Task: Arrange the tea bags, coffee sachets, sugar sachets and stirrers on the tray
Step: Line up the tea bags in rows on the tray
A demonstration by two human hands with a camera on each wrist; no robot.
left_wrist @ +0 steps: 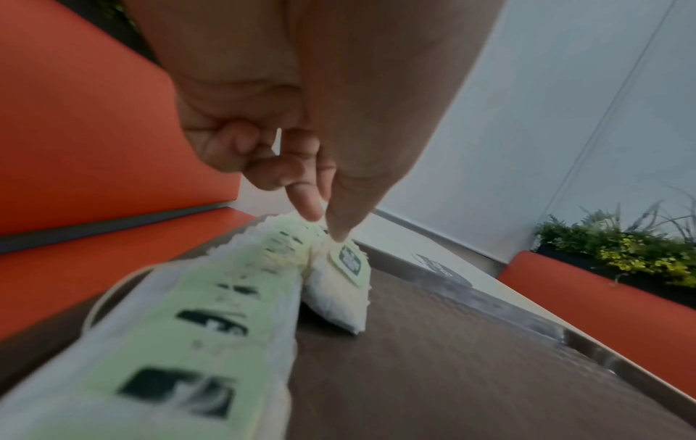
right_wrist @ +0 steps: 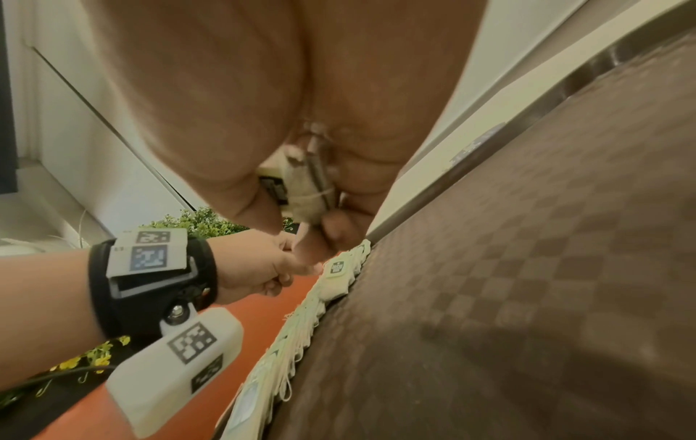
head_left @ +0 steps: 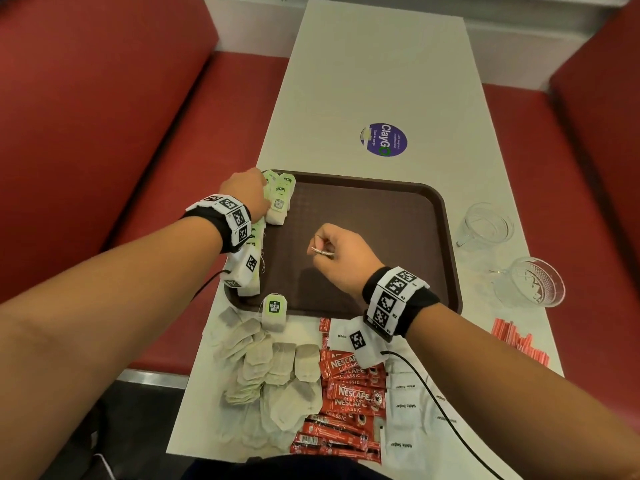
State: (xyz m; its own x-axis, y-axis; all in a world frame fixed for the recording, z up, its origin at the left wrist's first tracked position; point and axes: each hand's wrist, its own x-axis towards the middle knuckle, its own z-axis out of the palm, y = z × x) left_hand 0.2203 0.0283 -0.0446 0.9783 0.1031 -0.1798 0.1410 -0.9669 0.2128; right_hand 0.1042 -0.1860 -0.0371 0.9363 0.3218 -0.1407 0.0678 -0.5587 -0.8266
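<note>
A brown tray (head_left: pixel 398 202) lies on the white table. A row of green-tagged tea bags (head_left: pixel 277 202) runs along its left edge. My left hand (head_left: pixel 264 188) is at the row's far end. There its thumb and forefinger (left_wrist: pixel 309 208) pinch the top of the last tea bag (left_wrist: pixel 339 285). My right hand (head_left: pixel 320 245) hovers over the tray's middle and grips a thin stack of tea bags (head_left: pixel 322 251), also seen as held tea bags (right_wrist: pixel 305 190) in the right wrist view. Loose tea bags (head_left: pixel 273 375), red coffee sachets (head_left: pixel 349 393), white sugar sachets (head_left: pixel 408 410) and red stirrers (head_left: pixel 519 341) lie on the table nearer me.
One tagged tea bag (head_left: pixel 274 311) lies across the tray's near rim. Two glass cups (head_left: pixel 485 225) (head_left: pixel 530 285) stand right of the tray. A round purple sticker (head_left: pixel 384 140) is on the table beyond it. Red benches flank the table on both sides.
</note>
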